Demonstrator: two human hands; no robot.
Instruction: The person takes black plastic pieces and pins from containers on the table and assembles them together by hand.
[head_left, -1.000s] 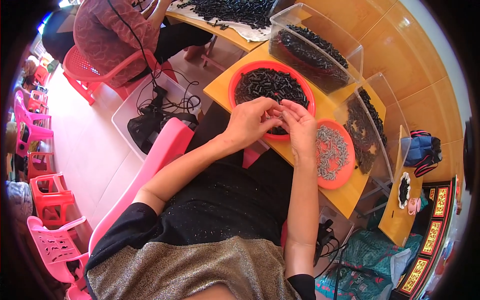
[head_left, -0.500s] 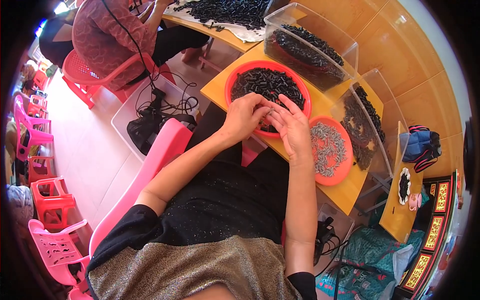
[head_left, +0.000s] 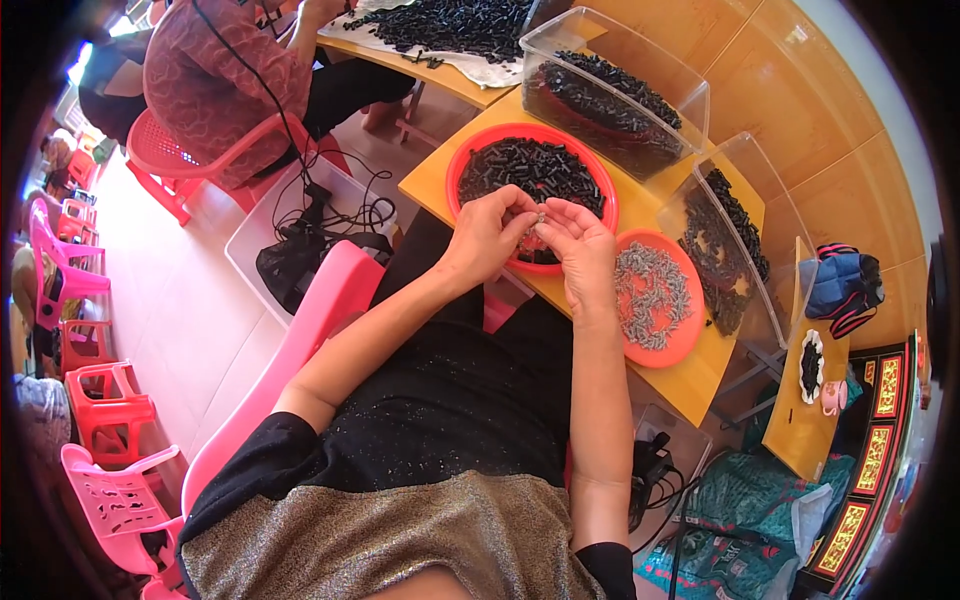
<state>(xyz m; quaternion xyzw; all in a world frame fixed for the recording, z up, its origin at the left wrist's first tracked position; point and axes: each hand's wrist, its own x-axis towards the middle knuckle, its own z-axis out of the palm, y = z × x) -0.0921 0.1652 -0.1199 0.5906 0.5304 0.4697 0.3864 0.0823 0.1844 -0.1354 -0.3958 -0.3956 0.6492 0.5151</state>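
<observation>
Over the near edge of a red basin (head_left: pixel 612 190), my left hand (head_left: pixel 487 238) and my right hand (head_left: pixel 585 255) meet fingertip to fingertip. Both are closed in a pinch on a small grey metal piece (head_left: pixel 541 217) that shows between them; its exact kind is too small to make out. Short black tube-like parts (head_left: pixel 530 168) fill the basin behind my fingers. Right of my right hand lies an orange-red tray (head_left: pixel 683 345) with many loose small grey metal pieces (head_left: pixel 652 295).
Clear plastic bins (head_left: pixel 612 100) of black parts stand along the table's (head_left: pixel 425 180) far and right sides. Left are a pink chair arm (head_left: pixel 320 310) and a white crate (head_left: pixel 262 240) with cables. Another person (head_left: pixel 225 80) sits at a neighbouring table, far left.
My right hand's fingers have curled inward from a more spread pose, closing at the small grey metal piece. My left hand stays nearly in place.
</observation>
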